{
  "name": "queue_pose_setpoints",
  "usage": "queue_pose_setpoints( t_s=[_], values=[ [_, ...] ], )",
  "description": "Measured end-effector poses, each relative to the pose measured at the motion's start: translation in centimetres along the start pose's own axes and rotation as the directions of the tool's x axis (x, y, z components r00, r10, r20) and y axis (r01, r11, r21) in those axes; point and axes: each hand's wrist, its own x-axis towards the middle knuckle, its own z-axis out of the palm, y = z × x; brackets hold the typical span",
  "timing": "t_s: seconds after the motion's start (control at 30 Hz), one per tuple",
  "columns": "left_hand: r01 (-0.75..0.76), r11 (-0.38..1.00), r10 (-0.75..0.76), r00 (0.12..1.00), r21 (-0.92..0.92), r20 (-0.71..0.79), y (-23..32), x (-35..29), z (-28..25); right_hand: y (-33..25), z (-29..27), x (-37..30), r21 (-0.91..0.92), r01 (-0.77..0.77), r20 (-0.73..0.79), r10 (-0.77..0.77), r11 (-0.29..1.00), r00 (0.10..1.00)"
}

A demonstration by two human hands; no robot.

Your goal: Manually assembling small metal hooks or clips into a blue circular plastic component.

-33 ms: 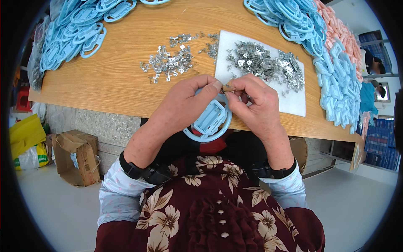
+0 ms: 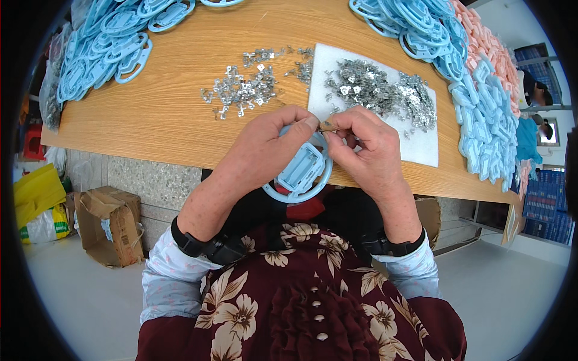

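My left hand (image 2: 268, 142) is closed round the upper part of a light blue plastic frame (image 2: 299, 168), oval with a rectangular recess in its middle. The frame is tilted over the table's near edge, above my lap. At its top end my right hand (image 2: 368, 144) pinches thumb and forefinger together, close against the left thumb tip. Something small and brownish shows at the right fingertips; what it is, I cannot make out. Beyond the hands, small bent metal clips (image 2: 247, 90) lie loose on the table, and more metal clips (image 2: 367, 84) are heaped on a white foam sheet (image 2: 415, 147).
Piles of blue frames stand on the wooden table (image 2: 180, 120) at far left (image 2: 114, 48) and far right (image 2: 421, 30). Smaller blue plastic parts (image 2: 481, 126) and pink parts (image 2: 481, 42) line the right edge. A cardboard box (image 2: 111, 225) sits on the floor at left.
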Motion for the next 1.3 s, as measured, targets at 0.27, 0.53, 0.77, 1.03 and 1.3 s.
queue_pose_setpoints(
  t_s=[0.27, 0.53, 0.77, 1.03, 1.3],
  values=[
    [0.086, 0.994, -0.089, 0.995, -0.063, -0.052, -0.3, -0.2, 0.2, 3.0, -0.9, -1.3, -0.324, 0.052, 0.012, -0.051, 0.944, 0.999],
    [0.13, 0.986, -0.134, 0.99, -0.103, -0.035, 0.7, -0.3, 0.8, 8.1, -7.9, -5.4, -0.376, -0.308, -0.261, 0.219, 0.874, 0.94],
    [0.119, 0.988, -0.122, 0.992, -0.096, -0.027, 0.3, -0.3, 0.5, 9.9, -9.4, -5.9, -0.192, -0.413, -0.206, 0.375, 0.89, 0.904],
    [0.136, 0.982, -0.147, 0.986, -0.128, -0.075, 0.4, -0.7, 0.4, 6.5, -7.2, -4.5, 0.386, -0.455, -0.113, 0.531, 0.802, 0.84],
    [0.017, 0.999, -0.016, 0.999, 0.035, -0.035, -0.7, -0.5, 0.0, -0.1, -0.4, -2.1, 0.572, -0.406, 0.179, 0.374, 0.713, 0.91]
  ],
)
